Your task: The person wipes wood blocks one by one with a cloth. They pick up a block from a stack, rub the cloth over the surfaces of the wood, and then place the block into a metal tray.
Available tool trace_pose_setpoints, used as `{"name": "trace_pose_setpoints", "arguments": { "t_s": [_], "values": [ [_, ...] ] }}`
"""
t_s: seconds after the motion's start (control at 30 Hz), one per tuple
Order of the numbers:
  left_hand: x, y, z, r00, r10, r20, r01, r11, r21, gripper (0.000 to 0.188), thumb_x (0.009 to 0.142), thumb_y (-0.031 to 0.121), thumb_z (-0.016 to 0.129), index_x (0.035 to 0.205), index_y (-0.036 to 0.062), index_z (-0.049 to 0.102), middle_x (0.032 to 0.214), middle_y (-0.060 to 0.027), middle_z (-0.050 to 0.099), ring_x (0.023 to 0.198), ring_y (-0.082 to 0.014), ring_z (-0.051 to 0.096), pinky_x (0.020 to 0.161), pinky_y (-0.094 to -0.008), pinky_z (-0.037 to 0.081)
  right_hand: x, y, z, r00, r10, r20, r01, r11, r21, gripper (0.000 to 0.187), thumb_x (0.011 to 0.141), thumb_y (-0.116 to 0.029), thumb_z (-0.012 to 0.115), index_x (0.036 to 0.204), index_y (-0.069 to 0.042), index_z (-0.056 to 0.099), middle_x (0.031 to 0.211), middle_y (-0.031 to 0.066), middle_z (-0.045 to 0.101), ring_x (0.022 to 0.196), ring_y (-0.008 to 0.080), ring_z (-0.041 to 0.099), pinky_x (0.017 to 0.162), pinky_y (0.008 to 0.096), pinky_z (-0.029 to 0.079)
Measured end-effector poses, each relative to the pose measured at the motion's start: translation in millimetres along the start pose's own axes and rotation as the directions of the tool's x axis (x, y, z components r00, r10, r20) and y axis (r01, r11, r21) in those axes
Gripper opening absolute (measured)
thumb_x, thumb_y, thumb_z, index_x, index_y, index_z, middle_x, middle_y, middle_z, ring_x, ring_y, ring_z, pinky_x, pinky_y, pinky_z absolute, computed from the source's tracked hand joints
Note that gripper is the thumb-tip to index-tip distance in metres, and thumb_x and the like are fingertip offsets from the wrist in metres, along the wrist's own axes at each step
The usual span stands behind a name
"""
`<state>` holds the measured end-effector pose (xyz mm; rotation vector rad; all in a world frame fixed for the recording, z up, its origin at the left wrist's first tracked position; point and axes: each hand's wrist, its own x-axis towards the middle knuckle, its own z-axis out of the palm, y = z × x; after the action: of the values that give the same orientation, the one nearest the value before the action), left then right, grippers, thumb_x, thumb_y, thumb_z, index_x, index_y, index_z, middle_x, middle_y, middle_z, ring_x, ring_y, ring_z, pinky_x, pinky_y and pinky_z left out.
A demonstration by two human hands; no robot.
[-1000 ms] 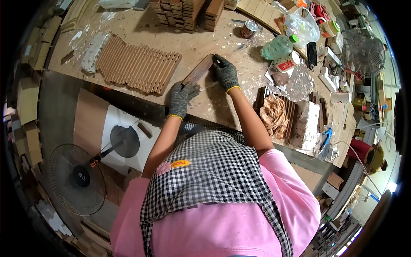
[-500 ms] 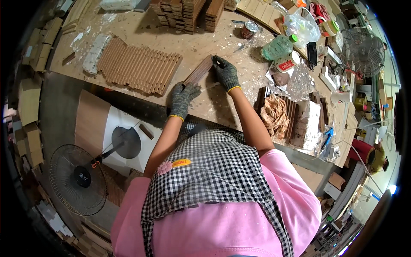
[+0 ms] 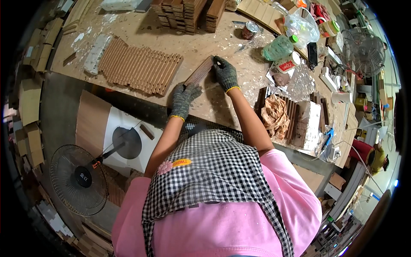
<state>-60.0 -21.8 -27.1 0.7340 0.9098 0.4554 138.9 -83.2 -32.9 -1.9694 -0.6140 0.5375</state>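
A short brown wooden strip [image 3: 200, 71] with a grooved face slants between my two gloved hands above the workbench [image 3: 147, 44]. Its near end is gripped by my left hand [image 3: 185, 100], the thumb laid along the top. At the far end, the fingers of my right hand [image 3: 225, 73] are bent and pinch the strip's edge. Both gloves are grey knit with yellow cuffs. Left of the strip, a row of similar brown strips [image 3: 139, 66] stands packed side by side, with a pale, paint-smeared block [image 3: 97, 54] against its far-left end.
Stacked brown boards [image 3: 177, 16] stand at the back. To the right are a tin can [image 3: 250, 30], a green plastic bottle [image 3: 277, 48], a white cup [image 3: 288, 63] and a crumpled brown cloth [image 3: 275, 116] on more strips. A standing fan [image 3: 79, 179] is at lower left.
Both hands keep their hold on the wooden strip at nearly the same place. The whole view has shifted very slightly.
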Motion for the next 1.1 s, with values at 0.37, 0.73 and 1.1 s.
{"name": "trace_pose_setpoints", "arguments": {
  "t_s": [0.37, 0.73, 1.1],
  "values": [
    [11.5, -14.0, -9.3, 1.000, 0.004, 0.014, -0.002, 0.994, -0.105, 0.037, 0.101, 0.014, 0.057, 0.128, -0.0088, 0.047, 0.112, -0.0256, 0.064, 0.096, -0.0363, 0.070, 0.082, -0.0423, 0.062, 5.0, 1.4, -0.5, 1.000, 0.016, -0.025, -0.017, 0.998, -0.063, 0.035, 0.094, -0.024, 0.065, 0.127, -0.011, 0.067, 0.112, 0.0165, 0.073, 0.099, 0.0256, 0.072, 0.086, 0.0339, 0.055],
    [5.3, -4.0, -4.4, 1.000, -0.015, 0.010, 0.014, 0.999, 0.040, 0.046, 0.102, 0.021, 0.056, 0.136, -0.0039, 0.038, 0.115, -0.0284, 0.063, 0.100, -0.0370, 0.070, 0.073, -0.0387, 0.061, 1.5, -9.9, -15.1, 0.997, -0.001, 0.081, 0.003, 1.000, -0.024, 0.032, 0.094, -0.026, 0.066, 0.123, -0.011, 0.069, 0.102, 0.0148, 0.075, 0.069, 0.0210, 0.071, 0.068, 0.0335, 0.056],
    [-0.5, -1.9, -1.2, 1.000, 0.010, 0.022, -0.010, 1.000, -0.018, 0.040, 0.102, 0.019, 0.055, 0.132, -0.0039, 0.041, 0.114, -0.0275, 0.063, 0.100, -0.0398, 0.068, 0.083, -0.0434, 0.062, -5.9, -36.3, -22.3, 0.928, 0.259, 0.269, -0.300, 0.946, 0.124, 0.033, 0.096, -0.014, 0.064, 0.129, -0.014, 0.066, 0.095, 0.0092, 0.075, 0.060, 0.0136, 0.064, 0.056, 0.0310, 0.054]
  ]
}}
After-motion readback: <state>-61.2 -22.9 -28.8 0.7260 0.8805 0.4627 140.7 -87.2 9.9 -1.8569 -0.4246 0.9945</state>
